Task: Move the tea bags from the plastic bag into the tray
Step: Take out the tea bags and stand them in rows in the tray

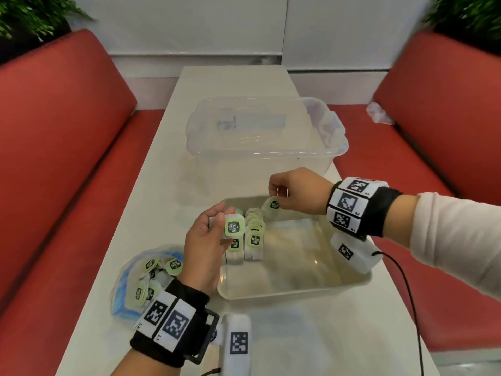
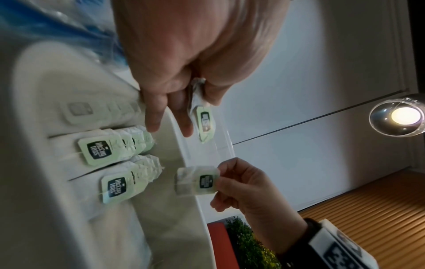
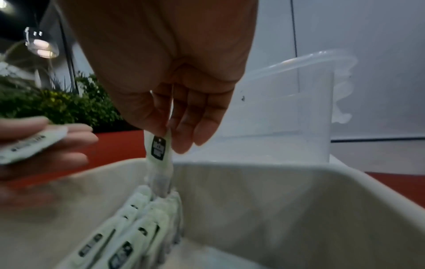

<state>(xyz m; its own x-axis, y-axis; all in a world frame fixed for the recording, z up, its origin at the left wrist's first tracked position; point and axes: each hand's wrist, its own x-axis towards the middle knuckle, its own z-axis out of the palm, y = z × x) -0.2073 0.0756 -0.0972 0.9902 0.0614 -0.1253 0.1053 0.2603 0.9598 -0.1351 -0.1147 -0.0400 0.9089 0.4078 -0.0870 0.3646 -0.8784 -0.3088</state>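
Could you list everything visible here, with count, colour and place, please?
tray: one, clear, on the near table.
tea bags in tray: several, white with green tags, two rows at its left end.
plastic bag: one, clear and blue, left of tray, still holding tea bags.
storage box: one, clear, beyond the tray.
table: one, white.
benches: two, red, either side.
plants: two, green, far corners.
left hand: holds one tea bag.
right hand: grip pinching one tea bag over the rows.

Café booth: red benches [image 1: 67,137], table [image 1: 233,85]
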